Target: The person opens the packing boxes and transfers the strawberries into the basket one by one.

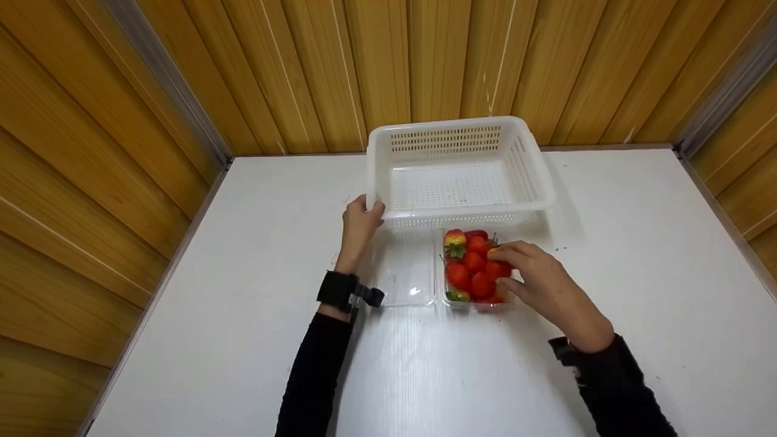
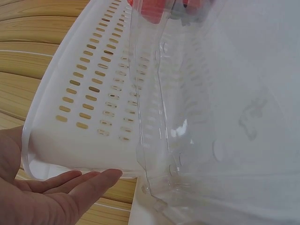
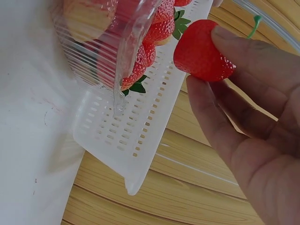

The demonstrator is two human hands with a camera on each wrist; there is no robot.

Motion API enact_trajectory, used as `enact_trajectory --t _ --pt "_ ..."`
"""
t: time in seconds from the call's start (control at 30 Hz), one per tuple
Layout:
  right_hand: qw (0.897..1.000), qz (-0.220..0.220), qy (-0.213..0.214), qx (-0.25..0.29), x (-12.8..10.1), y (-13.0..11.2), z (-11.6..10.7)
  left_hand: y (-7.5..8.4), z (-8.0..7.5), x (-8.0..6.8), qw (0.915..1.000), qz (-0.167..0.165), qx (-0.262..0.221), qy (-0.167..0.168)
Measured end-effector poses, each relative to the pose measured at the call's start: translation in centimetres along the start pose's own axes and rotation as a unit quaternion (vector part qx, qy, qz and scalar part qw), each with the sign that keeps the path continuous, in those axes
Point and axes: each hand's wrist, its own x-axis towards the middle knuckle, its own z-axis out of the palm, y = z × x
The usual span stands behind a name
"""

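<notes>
Pinching one strawberry between thumb and fingertips, the right hand sits over the clear clamshell at the centre of the head view; its grip is closed round that single berry, which the right wrist view shows lifted just clear of the others, so it looks picked out rather than merely touched; the remaining strawberries lie packed in the right half of the clamshell, while its open lid lies flat to the left on the white surface.

Above the clamshell, touching or just beside its far edge, stands the white perforated basket; the left hand holds the basket's near left corner, thumb over the rim; in the left wrist view the fingers lie fairly straight beneath the rim, a light steadying hold, probably to keep the basket from sliding; the basket itself holds no fruit; wooden panelling fills the upper part of the frame.
</notes>
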Motion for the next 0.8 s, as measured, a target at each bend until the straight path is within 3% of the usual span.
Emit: enact_trajectory --t 0.37,0.8 --pt "0.996 0.0 0.088 0.014 0.4 0.3 0.3 0.0 0.0 0.1 1.0 -0.003 0.0 -0.005" --pt "0.994 0.016 0.104 0.012 1.5 1.8 0.4 -0.2 0.0 0.1 0.9998 0.009 -0.013 -0.01"
